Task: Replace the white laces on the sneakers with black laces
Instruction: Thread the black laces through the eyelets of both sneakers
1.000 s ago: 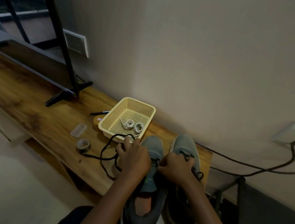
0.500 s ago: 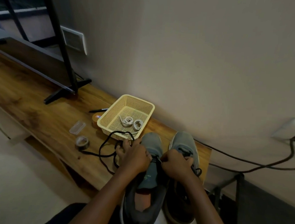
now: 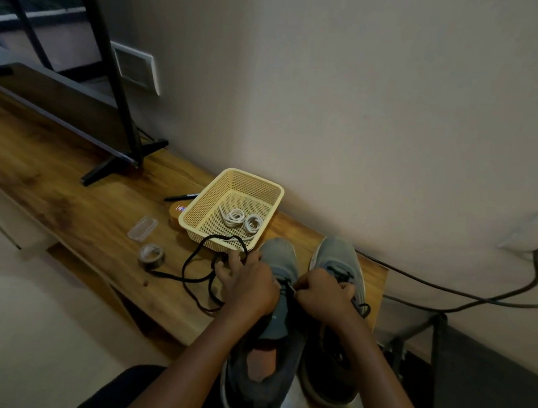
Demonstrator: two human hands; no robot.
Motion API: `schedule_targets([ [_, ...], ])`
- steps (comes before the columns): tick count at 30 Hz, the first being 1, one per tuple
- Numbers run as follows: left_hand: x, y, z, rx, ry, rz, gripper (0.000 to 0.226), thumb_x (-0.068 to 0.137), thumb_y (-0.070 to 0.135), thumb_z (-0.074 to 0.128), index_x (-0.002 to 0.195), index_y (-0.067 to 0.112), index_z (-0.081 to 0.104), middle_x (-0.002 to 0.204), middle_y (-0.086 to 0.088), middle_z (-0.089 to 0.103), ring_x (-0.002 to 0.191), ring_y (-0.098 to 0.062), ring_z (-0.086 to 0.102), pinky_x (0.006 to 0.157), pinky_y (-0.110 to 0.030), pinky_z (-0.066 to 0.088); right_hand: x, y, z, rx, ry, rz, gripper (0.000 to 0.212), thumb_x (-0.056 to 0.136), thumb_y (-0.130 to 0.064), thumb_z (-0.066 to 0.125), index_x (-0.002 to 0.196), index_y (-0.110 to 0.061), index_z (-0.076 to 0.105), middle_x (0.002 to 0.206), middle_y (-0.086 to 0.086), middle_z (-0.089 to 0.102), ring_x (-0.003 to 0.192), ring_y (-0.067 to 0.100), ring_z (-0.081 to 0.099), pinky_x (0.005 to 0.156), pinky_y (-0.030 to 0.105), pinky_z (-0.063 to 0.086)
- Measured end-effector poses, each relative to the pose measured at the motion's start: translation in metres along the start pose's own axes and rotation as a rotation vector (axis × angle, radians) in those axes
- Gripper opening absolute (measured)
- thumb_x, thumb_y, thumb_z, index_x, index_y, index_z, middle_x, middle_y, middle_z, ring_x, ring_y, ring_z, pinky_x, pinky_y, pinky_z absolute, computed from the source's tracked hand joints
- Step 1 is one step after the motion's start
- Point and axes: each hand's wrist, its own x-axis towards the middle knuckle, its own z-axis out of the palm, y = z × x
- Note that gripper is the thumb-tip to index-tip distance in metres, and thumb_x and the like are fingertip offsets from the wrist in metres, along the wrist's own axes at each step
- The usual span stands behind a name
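Step in hand, by my read: threading the black lace [image 3: 185, 266] thru the lower eyelets of the L shoe [image 3: 277, 259]. The R shoe [image 3: 337, 254] already shows dark lacing, tho the light's too dim to say it's finished. White laces [image 3: 242, 219] are out of both shoes and lie coiled in the basket [image 3: 256, 178] by the table's [image 3: 69, 194] far edge.

Both shoes sit side by side at the table's right end, toes twd the far edge, heels hanging over the near edge.

Right grip [image 3: 325, 295] is clenched, thumb & forefinger pinching the lace end right over the L shoe's tongue, at the eyelet rows. Left grip [image 3: 248, 286] is curled over that shoe's left flank, holding it steady. Lace runs in under its fingers, but can't tell if it pinches the lace too.

Rest of the lace is slack: it loops out left of the left grip across the table, one bend draped on the basket's near rim, another trailing twd the near edge beside a tape roll [image 3: 151, 255].

Next move prob needs:
- tip fed thru the next eyelet, w/ the left grip keeping the upper from folding
- slack pulled thru w/o snagging on the basket rim or dragging the tape roll
- both ends kept about even before going up a row

A clear case [image 3: 142, 227] & pen [image 3: 181, 197] lie left of the basket, away from the work.
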Motion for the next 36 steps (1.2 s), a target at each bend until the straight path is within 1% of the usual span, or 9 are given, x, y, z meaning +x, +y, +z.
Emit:
schedule_targets([
  [3, 0.003, -0.001, 0.006, 0.027, 0.005, 0.01, 0.032, 0.097, 0.032, 0.049, 0.125, 0.019, 0.056, 0.155, 0.002, 0.016, 0.144, -0.028, -0.003, 0.117, -0.048, 0.002, 0.004, 0.002, 0.001, 0.055, -0.033, -0.019, 0.032, 0.082, -0.009, 0.046, 0.053, -0.016, 0.057, 0.062, 0.0, 0.053, 0.072, 0.024, 0.05, 0.082, 0.042, 0.026],
  [6, 0.01, -0.007, 0.015, 0.067, 0.005, 0.05, 0.024, 0.096, 0.033, 0.051, 0.108, 0.021, 0.067, 0.154, 0.009, 0.021, 0.144, -0.027, 0.0, 0.114, -0.052, 0.002, 0.006, 0.004, 0.001, 0.073, -0.058, -0.045, 0.039, 0.081, -0.007, 0.044, 0.047, -0.025, 0.045, 0.059, -0.004, 0.051, 0.074, 0.026, 0.053, 0.089, 0.05, 0.035],
  [10, 0.011, -0.005, 0.02, 0.064, 0.042, 0.049, 0.021, 0.096, 0.031, 0.05, 0.105, 0.022, 0.066, 0.154, 0.01, 0.022, 0.144, -0.026, 0.0, 0.114, -0.05, 0.003, 0.002, 0.002, 0.001, -0.019, -0.039, -0.054, 0.021, 0.083, -0.007, 0.043, 0.068, -0.021, 0.05, 0.086, 0.004, 0.06, 0.098, 0.026, 0.056, 0.098, 0.047, 0.025],
  [14, 0.011, -0.001, 0.022, 0.053, 0.037, 0.044, 0.02, 0.096, 0.03, 0.05, 0.102, 0.022, 0.067, 0.154, 0.01, 0.022, 0.144, -0.027, 0.0, 0.113, -0.049, 0.002, -0.004, -0.003, 0.002, -0.074, 0.0, -0.021, 0.016, 0.089, -0.014, 0.042, 0.093, -0.018, 0.057, 0.095, 0.0, 0.059, 0.104, 0.023, 0.052, 0.098, 0.044, 0.02],
  [18, 0.011, -0.003, 0.014, 0.032, 0.071, 0.092, 0.02, 0.093, 0.036, 0.054, 0.1, 0.025, 0.069, 0.152, 0.009, 0.026, 0.142, -0.026, 0.006, 0.112, -0.05, 0.004, -0.006, -0.004, 0.003, -0.013, 0.123, 0.017, 0.018, 0.093, -0.019, 0.043, 0.076, -0.024, 0.049, 0.078, -0.005, 0.052, 0.098, 0.022, 0.054, 0.098, 0.043, 0.022],
  [22, 0.008, -0.008, 0.002, -0.076, 0.079, 0.169, 0.014, 0.089, 0.035, 0.061, 0.102, 0.04, 0.065, 0.151, 0.008, 0.023, 0.14, -0.026, 0.006, 0.11, -0.047, 0.007, -0.006, -0.005, -0.002, -0.05, 0.157, 0.037, 0.017, 0.092, -0.022, 0.049, 0.075, -0.023, 0.053, 0.082, -0.004, 0.053, 0.105, 0.025, 0.049, 0.097, 0.043, 0.022],
  [26, 0.005, -0.01, -0.001, 0.037, 0.0, 0.232, 0.025, 0.087, 0.039, 0.062, 0.111, 0.047, 0.061, 0.155, 0.006, 0.013, 0.141, -0.03, 0.001, 0.109, -0.049, 0.007, -0.004, -0.005, -0.005, -0.07, 0.168, 0.037, 0.017, 0.091, -0.021, 0.051, 0.078, -0.021, 0.064, 0.092, -0.003, 0.059, 0.114, 0.025, 0.041, 0.099, 0.044, 0.02],
  [31, 0.003, -0.01, 0.003, 0.113, 0.041, 0.248, 0.039, 0.087, 0.021, 0.061, 0.111, 0.051, 0.058, 0.157, 0.004, 0.009, 0.142, -0.034, -0.006, 0.11, -0.053, 0.006, -0.007, -0.004, -0.009, -0.152, 0.211, 0.03, 0.018, 0.091, -0.024, 0.052, 0.084, -0.023, 0.069, 0.104, -0.004, 0.06, 0.117, 0.026, 0.04, 0.105, 0.047, 0.017],
  [36, 0.005, -0.01, 0.001, 0.11, 0.022, 0.229, 0.044, 0.083, 0.016, 0.067, 0.109, 0.051, 0.06, 0.158, 0.003, 0.007, 0.143, -0.035, -0.007, 0.111, -0.056, 0.003, -0.006, 0.015, -0.032, -0.068, 0.332, 0.179, 0.012, 0.085, -0.028, 0.06, 0.084, -0.025, 0.072, 0.102, -0.003, 0.061, 0.117, 0.028, 0.042, 0.099, 0.041, 0.024],
])
